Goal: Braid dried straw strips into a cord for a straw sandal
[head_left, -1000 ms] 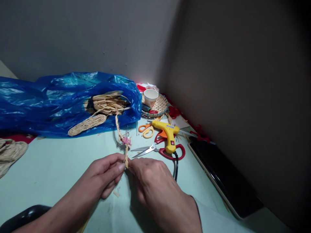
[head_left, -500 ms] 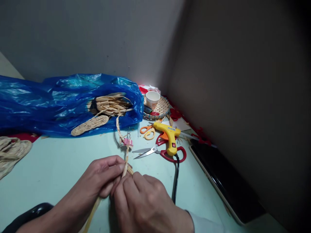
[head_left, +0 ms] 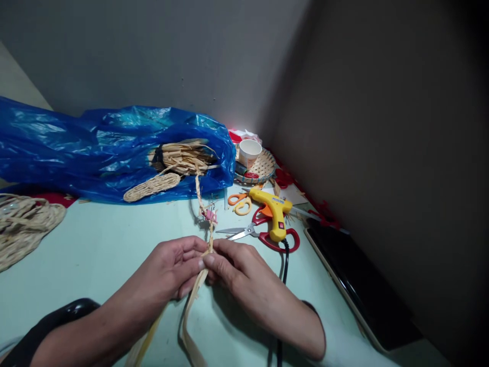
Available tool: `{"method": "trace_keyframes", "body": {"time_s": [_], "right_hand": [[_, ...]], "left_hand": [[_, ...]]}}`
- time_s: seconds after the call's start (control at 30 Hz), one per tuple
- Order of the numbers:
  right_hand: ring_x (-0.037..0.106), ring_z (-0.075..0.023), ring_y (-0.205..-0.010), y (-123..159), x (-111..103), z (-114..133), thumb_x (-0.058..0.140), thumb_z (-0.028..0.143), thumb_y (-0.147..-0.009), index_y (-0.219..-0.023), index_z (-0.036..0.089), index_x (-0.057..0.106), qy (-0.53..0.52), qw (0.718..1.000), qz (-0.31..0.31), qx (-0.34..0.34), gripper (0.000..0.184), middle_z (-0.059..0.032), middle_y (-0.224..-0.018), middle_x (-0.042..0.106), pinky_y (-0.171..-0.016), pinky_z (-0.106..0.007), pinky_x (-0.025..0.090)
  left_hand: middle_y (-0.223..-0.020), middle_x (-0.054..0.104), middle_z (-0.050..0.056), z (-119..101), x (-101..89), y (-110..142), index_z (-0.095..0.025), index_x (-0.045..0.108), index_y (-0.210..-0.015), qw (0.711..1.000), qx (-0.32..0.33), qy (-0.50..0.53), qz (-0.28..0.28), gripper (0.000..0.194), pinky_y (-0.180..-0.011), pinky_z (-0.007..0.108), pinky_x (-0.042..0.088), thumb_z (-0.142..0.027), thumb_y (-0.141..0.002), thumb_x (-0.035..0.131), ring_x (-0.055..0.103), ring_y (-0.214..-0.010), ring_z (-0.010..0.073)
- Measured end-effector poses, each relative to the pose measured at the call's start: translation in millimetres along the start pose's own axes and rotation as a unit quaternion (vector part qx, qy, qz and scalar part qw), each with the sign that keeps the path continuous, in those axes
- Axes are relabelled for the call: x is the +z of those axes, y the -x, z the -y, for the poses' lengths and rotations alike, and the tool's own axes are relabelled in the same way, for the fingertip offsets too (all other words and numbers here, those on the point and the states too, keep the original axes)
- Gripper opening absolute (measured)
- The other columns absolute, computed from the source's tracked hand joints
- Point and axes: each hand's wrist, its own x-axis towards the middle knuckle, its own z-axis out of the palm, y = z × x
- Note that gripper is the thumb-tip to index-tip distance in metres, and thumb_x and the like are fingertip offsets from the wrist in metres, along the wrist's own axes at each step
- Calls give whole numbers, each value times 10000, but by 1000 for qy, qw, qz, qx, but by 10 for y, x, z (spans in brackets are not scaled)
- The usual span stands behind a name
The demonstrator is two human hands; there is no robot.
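A pale straw braid [head_left: 198, 191] runs from the bundle of dry straw [head_left: 183, 158] toward me, with a pink binder clip [head_left: 210, 215] gripping it. Just below the clip, my left hand [head_left: 175, 267] pinches the braid between thumb and fingers. My right hand [head_left: 237, 267] closes on the same spot from the other side, the two thumb tips almost meeting. One loose straw strand [head_left: 187, 326] hangs from between my hands toward the near edge. Another strand [head_left: 147, 339] passes under my left wrist. My lower fingers are partly hidden.
A blue plastic bag [head_left: 114, 148] lies behind, with a woven straw sole [head_left: 153, 187] against it. Red-handled scissors [head_left: 244, 232], a yellow glue gun [head_left: 273, 209] and orange scissors [head_left: 242, 204] lie right. A paper cup [head_left: 250, 153] sits on a bamboo tray. A dark tablet [head_left: 355, 280] rests by the wall.
My right hand has turned and opened out from its curled position, its thumb now beside my left thumb. A strand it covered now hangs free. The whole view has shifted slightly.
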Motion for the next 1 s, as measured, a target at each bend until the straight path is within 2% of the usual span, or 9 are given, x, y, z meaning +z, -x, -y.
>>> {"method": "trace_keyframes", "body": {"time_s": [0.13,0.23,0.3,0.43,0.67,0.77,0.83,0.9,1.0], "right_hand": [[465,-109,-633,-39,4,-43,448,203,-1043,-677,185,487,15,999,0,-34,368,44,-643,514,-633,-264,311],[414,-103,-586,-35,-13,-48,491,170,-1010,-654,188,470,39,998,-18,-44,356,59,-599,458,-595,-263,281],[419,-104,-571,-26,-14,-43,503,152,-994,-657,186,500,46,998,-28,-45,339,59,-585,464,-590,-259,289],[534,-117,-644,-7,6,-25,472,68,-960,-683,169,586,-15,998,-32,-45,316,21,-664,605,-665,-246,367],[540,-136,-692,-34,39,-11,527,168,-961,-694,146,649,-199,980,0,-1,294,-9,-717,636,-670,-246,407],[574,-143,-709,-41,35,-4,571,191,-953,-703,135,693,-211,977,-24,23,284,-27,-739,684,-713,-254,426],[555,-132,-681,-33,26,2,573,168,-956,-677,137,695,-193,980,-34,29,305,-13,-701,672,-712,-247,417],[546,-124,-665,-22,22,4,553,142,-968,-676,137,696,-192,981,-25,19,325,0,-678,656,-714,-240,417],[594,-134,-693,-17,29,-3,483,96,-985,-688,140,695,-225,974,8,-24,367,-5,-677,664,-758,-244,458]], "left_hand": [[-637,573,-50,-5,29,47,-171,632,-851,998,19,-52,6,318,-494,224,297,-482,-812,685,380,-498,83],[-604,540,-59,-28,8,105,-198,632,-954,988,37,-150,-15,293,-510,247,337,-477,-868,611,429,-525,126],[-541,508,-59,-73,-13,146,-215,654,-895,968,54,-241,-41,286,-486,261,325,-487,-893,567,434,-498,143],[-643,690,14,-103,-3,219,-240,658,-685,926,125,-348,-77,322,-561,283,415,-425,-916,533,605,-582,186],[-864,800,92,328,12,286,-287,788,-972,849,315,-419,-64,240,-680,336,514,-261,-883,567,719,-744,285],[-751,763,57,248,-6,301,-300,788,-832,876,285,-388,-26,226,-641,310,499,-323,-910,577,684,-678,249],[-607,659,17,78,-8,282,-280,712,-660,912,216,-342,-73,340,-580,293,451,-401,-937,557,604,-580,206],[-718,691,14,-78,-1,225,-273,691,-709,938,167,-263,-149,259,-660,294,470,-453,-883,623,629,-710,225],[-819,723,34,-142,20,96,-254,713,-912,980,109,-128,-102,237,-773,321,496,-456,-789,707,652,-882,268]]}}
